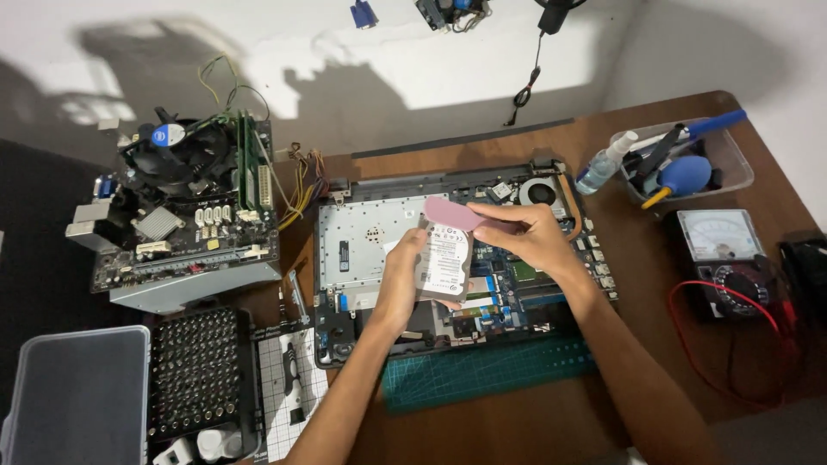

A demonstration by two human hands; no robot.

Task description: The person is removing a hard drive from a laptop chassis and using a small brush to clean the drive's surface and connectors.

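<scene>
Holding a hard drive (444, 263) upright over the opened laptop (448, 258) mid-tabletop, the left hand (405, 280) is gripping its edge while the right hand (525, 237) is pinching a pink eraser (457, 213) against it; a slip could be dropping the drive onto exposed circuitry.

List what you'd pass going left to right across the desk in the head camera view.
Grey plastic case → screwdriver bit set → left hand holding hard drive → right hand → analog multimeter.
</scene>
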